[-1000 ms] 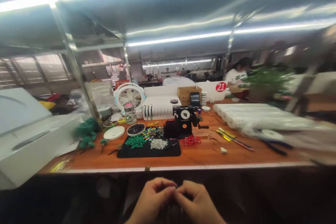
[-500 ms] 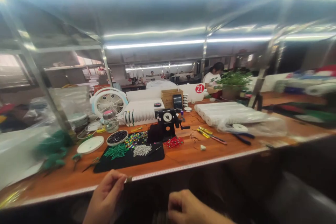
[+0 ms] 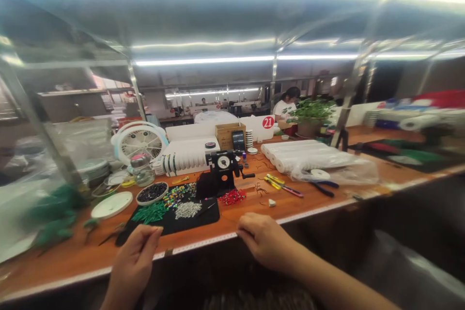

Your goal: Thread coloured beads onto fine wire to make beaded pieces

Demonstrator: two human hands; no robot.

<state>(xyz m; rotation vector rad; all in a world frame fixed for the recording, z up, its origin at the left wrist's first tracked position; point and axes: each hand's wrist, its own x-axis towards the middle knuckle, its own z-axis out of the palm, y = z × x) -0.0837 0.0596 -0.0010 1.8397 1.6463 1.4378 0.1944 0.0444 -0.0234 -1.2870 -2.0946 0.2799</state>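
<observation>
My left hand (image 3: pixel 134 254) is at the front edge of the table, thumb and fingertips pinched together near the black mat (image 3: pixel 163 227). My right hand (image 3: pixel 263 240) is also closed in a pinch, farther right above the table edge. Whatever either pinch holds is too fine to make out. On the mat lie green tube-like pieces (image 3: pixel 149 213), mixed coloured beads (image 3: pixel 178 194) and a heap of small silvery pieces (image 3: pixel 188 209). Behind stands a black hand-crank machine (image 3: pixel 222 169) with a dial. Small red pieces (image 3: pixel 232 197) are piled at its foot.
Left are a white fan (image 3: pixel 141 143), a glass jar (image 3: pixel 141 174), a bowl of black pieces (image 3: pixel 152 193) and a white lid (image 3: pixel 112 204). Right are yellow-handled tools (image 3: pixel 274 181), dark-handled pliers (image 3: pixel 324 187) and wrapped white rolls (image 3: pixel 301 152). A person (image 3: pixel 285 105) sits beyond a potted plant (image 3: pixel 310 114).
My right hand has risen from below the table edge to above it, with more forearm showing. My left hand stays pinched, slightly higher and further left. The view has shifted a little.
</observation>
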